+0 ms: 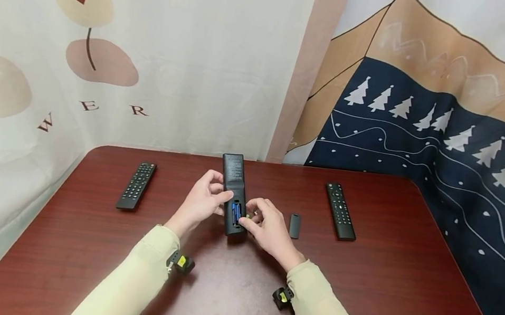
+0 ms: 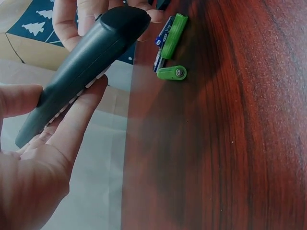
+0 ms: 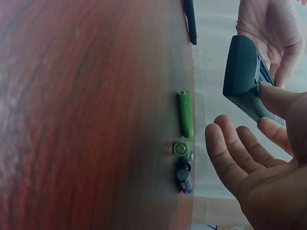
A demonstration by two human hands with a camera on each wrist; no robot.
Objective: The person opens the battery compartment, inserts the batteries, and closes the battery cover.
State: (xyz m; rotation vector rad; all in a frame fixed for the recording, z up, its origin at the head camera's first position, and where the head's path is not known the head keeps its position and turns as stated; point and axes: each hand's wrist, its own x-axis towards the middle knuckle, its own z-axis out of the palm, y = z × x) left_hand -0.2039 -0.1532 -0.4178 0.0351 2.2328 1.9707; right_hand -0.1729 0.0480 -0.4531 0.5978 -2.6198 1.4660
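Observation:
My left hand grips a black remote control from its left side, thumb across the back and fingers underneath. The remote's back faces up and tilts toward me. Its battery compartment is uncovered, with blue batteries lying in it. At the compartment's lower right edge rests the thumb of my right hand, while a finger bears on the remote's side; the other fingers spread loosely in the right wrist view. Beneath, on the table, lie green batteries and blue ones, mostly hidden behind my right hand in the head view.
A small dark battery cover lies just right of my right hand. One remote lies at the table's left, another remote at the right, both buttons up. The reddish-brown table ends at the printed curtains.

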